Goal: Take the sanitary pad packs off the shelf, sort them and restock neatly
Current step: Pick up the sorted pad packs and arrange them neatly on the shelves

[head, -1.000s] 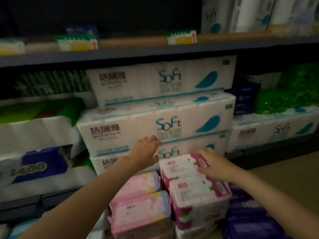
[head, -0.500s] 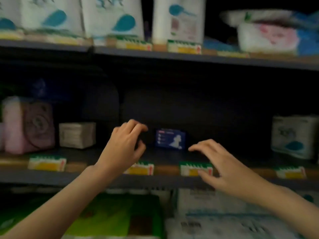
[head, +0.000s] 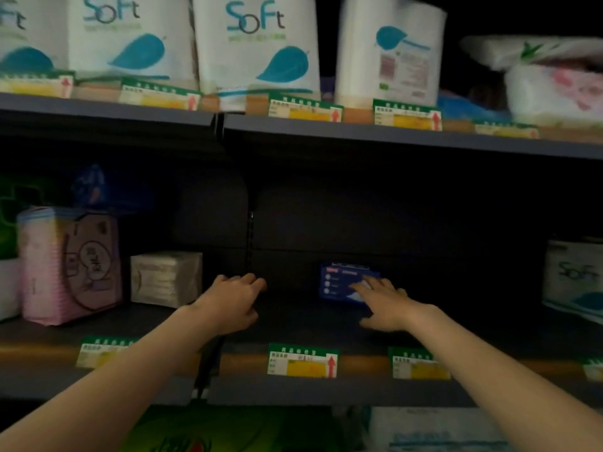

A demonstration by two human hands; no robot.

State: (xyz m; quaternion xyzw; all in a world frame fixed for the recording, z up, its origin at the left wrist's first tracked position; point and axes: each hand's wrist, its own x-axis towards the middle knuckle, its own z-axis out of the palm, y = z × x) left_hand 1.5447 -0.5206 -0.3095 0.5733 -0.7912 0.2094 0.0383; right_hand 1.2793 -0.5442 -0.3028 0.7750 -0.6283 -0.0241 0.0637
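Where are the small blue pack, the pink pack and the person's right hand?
Small blue pack [head: 339,282]: head view, its front face.
Pink pack [head: 70,265]: head view, its front.
Right hand [head: 386,301]: head view, its back.

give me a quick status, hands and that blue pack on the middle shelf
Left hand loosely curled, holding nothing. Right hand open, fingertips at the blue pack; contact unclear. Pack not gripped, at shelf back. Nothing in the way.

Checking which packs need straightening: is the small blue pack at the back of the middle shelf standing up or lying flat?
Standing upright. The blue pack shows its printed front face to the camera, its base on the shelf.
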